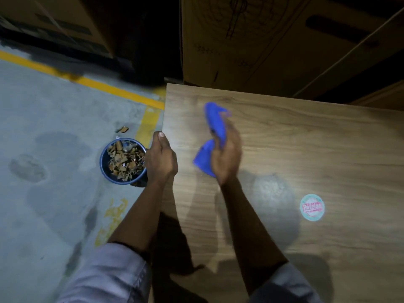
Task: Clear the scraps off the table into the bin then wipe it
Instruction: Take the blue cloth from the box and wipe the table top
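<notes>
A blue cloth (215, 124) is gripped in my right hand (227, 156) above the wooden table (306, 149), blurred by motion, with its ends sticking out above and below my fingers. My left hand (160, 158) grips the table's left edge, thumb on top. A blue round bin (105, 165) full of brown scraps (125, 159) stands on the floor just left of the table, beside my left hand. One brown scrap (122, 129) lies on the floor beyond the bin.
A round green and pink sticker (312, 207) is stuck on the table to the right. Large cardboard boxes (262, 40) stand behind the table. The grey concrete floor (43, 127) at the left carries yellow painted lines (122, 90).
</notes>
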Demonstrator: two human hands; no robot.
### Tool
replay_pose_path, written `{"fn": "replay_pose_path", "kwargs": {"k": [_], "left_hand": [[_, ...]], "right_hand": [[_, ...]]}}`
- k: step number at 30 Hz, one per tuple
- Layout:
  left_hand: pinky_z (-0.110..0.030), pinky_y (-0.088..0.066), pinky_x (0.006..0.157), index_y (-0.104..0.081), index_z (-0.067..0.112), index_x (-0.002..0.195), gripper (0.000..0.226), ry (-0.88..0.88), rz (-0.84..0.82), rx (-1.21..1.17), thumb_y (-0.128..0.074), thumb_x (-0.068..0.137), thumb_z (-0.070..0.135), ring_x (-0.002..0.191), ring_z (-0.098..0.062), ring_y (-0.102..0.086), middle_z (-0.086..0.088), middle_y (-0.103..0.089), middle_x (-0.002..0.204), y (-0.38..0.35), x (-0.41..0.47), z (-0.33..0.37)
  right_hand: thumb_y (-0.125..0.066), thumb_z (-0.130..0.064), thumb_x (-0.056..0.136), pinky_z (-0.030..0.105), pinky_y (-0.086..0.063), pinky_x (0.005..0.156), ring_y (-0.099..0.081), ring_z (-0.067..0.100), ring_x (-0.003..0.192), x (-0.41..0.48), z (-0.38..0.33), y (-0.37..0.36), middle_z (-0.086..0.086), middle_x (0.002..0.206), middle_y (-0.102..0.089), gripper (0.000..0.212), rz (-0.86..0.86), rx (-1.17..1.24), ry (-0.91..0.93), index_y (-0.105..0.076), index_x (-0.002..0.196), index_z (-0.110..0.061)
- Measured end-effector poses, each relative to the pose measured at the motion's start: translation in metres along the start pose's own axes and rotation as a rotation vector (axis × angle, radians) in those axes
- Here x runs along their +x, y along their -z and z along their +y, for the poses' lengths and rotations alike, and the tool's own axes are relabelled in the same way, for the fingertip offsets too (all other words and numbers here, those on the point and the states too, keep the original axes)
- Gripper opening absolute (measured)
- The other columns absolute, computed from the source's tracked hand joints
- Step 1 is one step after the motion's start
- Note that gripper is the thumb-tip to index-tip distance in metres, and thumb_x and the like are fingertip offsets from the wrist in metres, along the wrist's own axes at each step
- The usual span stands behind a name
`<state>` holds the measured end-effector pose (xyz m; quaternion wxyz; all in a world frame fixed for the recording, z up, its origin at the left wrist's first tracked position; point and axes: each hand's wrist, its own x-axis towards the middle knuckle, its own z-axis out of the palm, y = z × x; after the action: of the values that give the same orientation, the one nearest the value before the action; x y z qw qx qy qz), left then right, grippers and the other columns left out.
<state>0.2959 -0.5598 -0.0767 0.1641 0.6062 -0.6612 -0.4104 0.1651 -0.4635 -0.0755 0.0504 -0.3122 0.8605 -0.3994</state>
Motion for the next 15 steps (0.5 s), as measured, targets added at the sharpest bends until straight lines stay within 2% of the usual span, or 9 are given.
{"fn": "replay_pose_path", "kwargs": {"k": [1,2,4,7,10,15], "left_hand": [[-0.041,-0.032,0.067,-0.043,0.019,0.095,0.036,-0.004,0.006,-0.005,-0.021,0.113,0.041,0.068,-0.028,-0.05,-0.003,-0.049,0.07,0.0,-0.001,0.0],[-0.039,-0.029,0.066,-0.042,0.019,0.094,0.035,-0.01,0.005,-0.005,-0.021,0.113,0.04,0.064,-0.025,-0.047,-0.001,-0.046,0.068,0.0,-0.001,-0.001],[-0.039,-0.028,0.066,-0.042,0.02,0.095,0.034,-0.02,0.01,-0.005,-0.021,0.113,0.039,0.063,-0.026,-0.045,0.0,-0.045,0.067,-0.001,0.001,-0.005],[-0.041,-0.032,0.068,-0.042,0.022,0.096,0.033,-0.015,0.002,-0.027,-0.021,0.113,0.039,0.069,-0.032,-0.05,0.002,-0.047,0.068,-0.002,0.004,-0.007],[-0.045,-0.039,0.071,-0.041,0.027,0.09,0.035,0.015,0.016,-0.059,-0.019,0.111,0.045,0.073,-0.032,-0.053,0.001,-0.049,0.069,-0.002,0.003,-0.008],[-0.048,-0.045,0.075,-0.043,0.028,0.082,0.04,0.088,0.055,-0.116,-0.022,0.108,0.05,0.077,-0.026,-0.054,0.002,-0.054,0.073,-0.002,-0.002,-0.006]], "right_hand": [[-0.048,-0.021,0.1,0.053,-0.036,0.118,-0.043,0.034,0.144,0.003,0.015,0.01,0.016,0.153,-0.05,0.051,0.114,-0.114,-0.073,-0.051,0.147,-0.003],[-0.045,-0.026,0.1,0.056,-0.031,0.12,-0.034,0.038,0.15,0.008,0.023,0.016,0.017,0.158,-0.043,0.056,0.132,-0.222,-0.168,-0.047,0.151,-0.004],[-0.039,-0.035,0.099,0.056,-0.018,0.125,-0.016,0.04,0.156,0.026,0.024,0.01,0.015,0.167,-0.027,0.064,0.032,-0.363,-0.296,-0.036,0.158,-0.009],[-0.034,-0.039,0.1,0.05,-0.01,0.127,-0.014,0.04,0.156,0.07,0.004,-0.025,0.015,0.167,-0.025,0.065,-0.071,-0.366,-0.109,-0.035,0.159,-0.011],[-0.045,-0.029,0.104,0.04,-0.002,0.127,-0.014,0.033,0.157,0.099,-0.03,-0.067,0.009,0.168,-0.026,0.059,-0.282,-0.319,0.138,-0.033,0.159,-0.014],[-0.06,-0.019,0.098,0.034,-0.009,0.126,-0.028,0.029,0.154,0.088,-0.059,-0.099,0.007,0.16,-0.042,0.053,-0.503,-0.098,0.438,-0.05,0.151,-0.016]]}}
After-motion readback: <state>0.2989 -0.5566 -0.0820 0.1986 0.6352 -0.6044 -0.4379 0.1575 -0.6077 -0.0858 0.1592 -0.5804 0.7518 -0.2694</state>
